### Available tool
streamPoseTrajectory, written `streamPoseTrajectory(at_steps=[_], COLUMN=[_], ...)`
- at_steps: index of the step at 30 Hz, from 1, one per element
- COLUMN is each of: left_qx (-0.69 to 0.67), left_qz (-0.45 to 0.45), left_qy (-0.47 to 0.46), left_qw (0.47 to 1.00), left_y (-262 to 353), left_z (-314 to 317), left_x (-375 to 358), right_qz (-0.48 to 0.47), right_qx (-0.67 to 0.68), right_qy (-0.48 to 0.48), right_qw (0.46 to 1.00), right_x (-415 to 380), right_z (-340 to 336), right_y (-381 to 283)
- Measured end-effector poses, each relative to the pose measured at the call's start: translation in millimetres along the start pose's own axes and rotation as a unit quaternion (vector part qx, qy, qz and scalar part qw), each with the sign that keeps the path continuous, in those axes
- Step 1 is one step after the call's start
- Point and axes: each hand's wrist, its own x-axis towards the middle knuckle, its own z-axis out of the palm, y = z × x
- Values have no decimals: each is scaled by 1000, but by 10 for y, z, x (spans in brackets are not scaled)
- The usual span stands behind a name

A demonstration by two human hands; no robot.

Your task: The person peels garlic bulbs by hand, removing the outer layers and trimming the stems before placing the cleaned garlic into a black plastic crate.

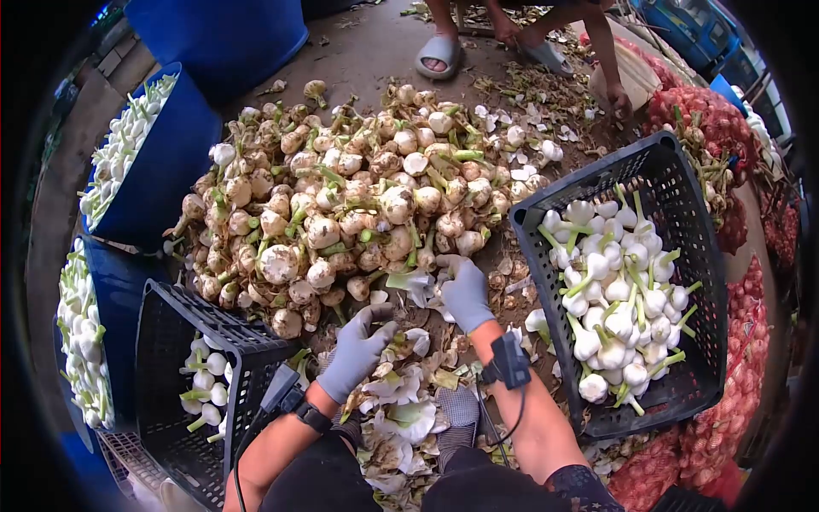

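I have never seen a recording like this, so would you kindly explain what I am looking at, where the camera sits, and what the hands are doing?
There is no machine here: a person works with two hands in grey gloves. The single picture comes from a camera worn on that person's head, looking forward and down, which is why the edges curve and darken.

On the ground lies a big pile of unpeeled garlic, still dirty, with stems. The left hand and right hand reach into its near edge; whether either grips a bulb cannot be told. Loose white peels lie near the person's knees.

The black crate on the right holds cleaned white bulbs, as does the black crate on the left. Blue tubs at the left hold more. Red mesh sacks stand at the right. Another person's sandalled feet show at the top.
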Motion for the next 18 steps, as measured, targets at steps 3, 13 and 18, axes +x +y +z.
streamPoseTrajectory(at_steps=[3,13,18], left_qx=[165,-65,-195], left_qz=[137,-12,-39], left_qy=[1,-114,-88], left_qw=[977,991,976], left_y=[229,475,407], left_z=[56,-58,-131], left_x=[-84,-419,-457], right_qz=[80,131,142], right_qx=[566,496,532], right_qy=[-90,-239,-320], right_qw=[816,825,771], right_x=[-470,-1080,-1081], right_z=[-170,-273,-589], right_y=[-234,-479,-708])
